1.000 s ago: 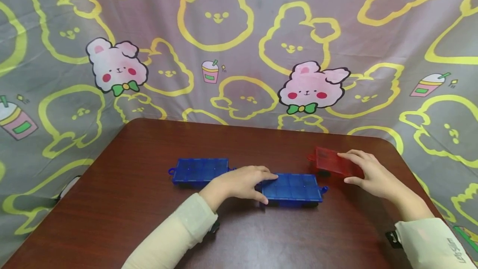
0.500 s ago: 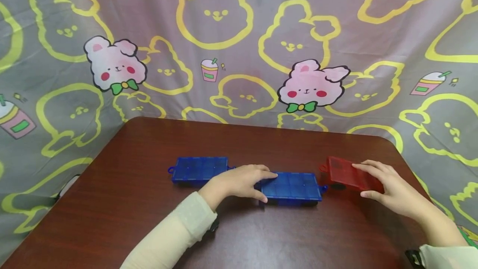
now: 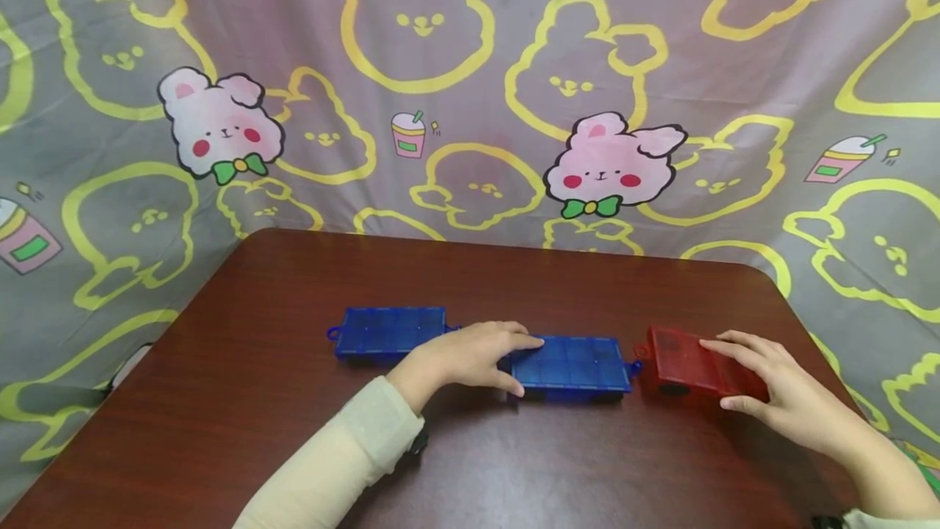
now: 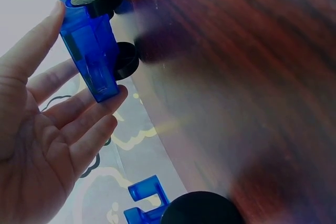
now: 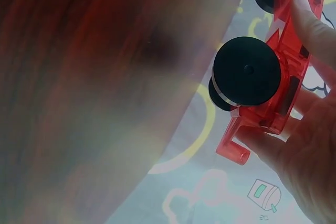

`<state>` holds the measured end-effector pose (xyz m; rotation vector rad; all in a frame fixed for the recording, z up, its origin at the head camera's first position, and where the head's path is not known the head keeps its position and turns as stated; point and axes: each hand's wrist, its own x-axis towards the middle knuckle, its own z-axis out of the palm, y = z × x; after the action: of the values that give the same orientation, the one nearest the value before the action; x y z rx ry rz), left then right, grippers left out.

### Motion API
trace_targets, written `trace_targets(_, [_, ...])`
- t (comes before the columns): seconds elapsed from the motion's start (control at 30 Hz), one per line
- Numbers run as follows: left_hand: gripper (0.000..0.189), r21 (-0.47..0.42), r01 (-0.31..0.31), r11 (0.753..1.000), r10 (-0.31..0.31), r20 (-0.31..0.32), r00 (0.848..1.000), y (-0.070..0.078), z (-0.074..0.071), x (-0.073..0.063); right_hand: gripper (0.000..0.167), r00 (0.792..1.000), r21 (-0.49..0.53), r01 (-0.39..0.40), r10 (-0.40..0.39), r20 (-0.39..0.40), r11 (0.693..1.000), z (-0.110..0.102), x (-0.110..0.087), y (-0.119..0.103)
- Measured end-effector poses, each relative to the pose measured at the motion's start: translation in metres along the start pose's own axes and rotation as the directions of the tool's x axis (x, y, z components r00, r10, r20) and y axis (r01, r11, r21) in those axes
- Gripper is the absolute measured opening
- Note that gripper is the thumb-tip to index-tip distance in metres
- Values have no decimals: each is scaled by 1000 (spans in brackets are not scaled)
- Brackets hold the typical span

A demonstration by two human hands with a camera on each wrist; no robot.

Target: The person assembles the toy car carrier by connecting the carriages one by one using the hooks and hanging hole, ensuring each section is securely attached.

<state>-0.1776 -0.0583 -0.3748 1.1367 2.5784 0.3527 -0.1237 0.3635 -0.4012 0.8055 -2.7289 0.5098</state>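
High head view, low close wrist views, tabletop (image 3: 514, 447) throughout

Brown table (image 3: 624, 464), leftmost blue wagon (image 3: 392, 329), middle blue wagon (image 3: 576, 362), red wagon (image 3: 679, 357), contact unclear

Left forearm (image 3: 323, 455), sleeved, extends from the lower edge, left of centre; left hand (image 3: 477, 356) lies at mid-frame, back upward, thumb (image 3: 508, 384) and forefinger (image 3: 525, 342) parted in a grip. Right forearm (image 3: 892, 488), its visible length mostly bare, extends from the lower right corner; right hand (image 3: 789, 394) angles toward the upper left, likewise gripping. Left wrist view: palm (image 4: 37, 150) at left, fingers (image 4: 94, 139) slightly fanned. Right wrist view: hand along the right edge, thumb uppermost.
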Motion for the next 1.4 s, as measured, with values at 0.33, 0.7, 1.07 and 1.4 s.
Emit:
trace_targets(0.33, [71, -13, -3, 1000, 3, -7, 1000, 0, -3, -1, 82, 999, -1, 31, -31, -23, 1000, 1, -5, -5])
trace_targets(0.7, [71, -17, 3, 1000, -3, -4, 1000, -1, -5, 0, 80, 998, 18, 59, -59, -17, 998, 6, -5, -5])
trace_targets(1.07, [72, -6, 21, 1000, -21, 1, 1000, 0, -4, -2, 79, 1000, 5, 23, -23, 11, 1000, 9, -5, -4])
trace_targets(1.4, [72, -4, 10, 1000, -10, 7, 1000, -2, -2, -8, 80, 1000, 11, -10, 9, 15, 1000, 8, -4, -10])
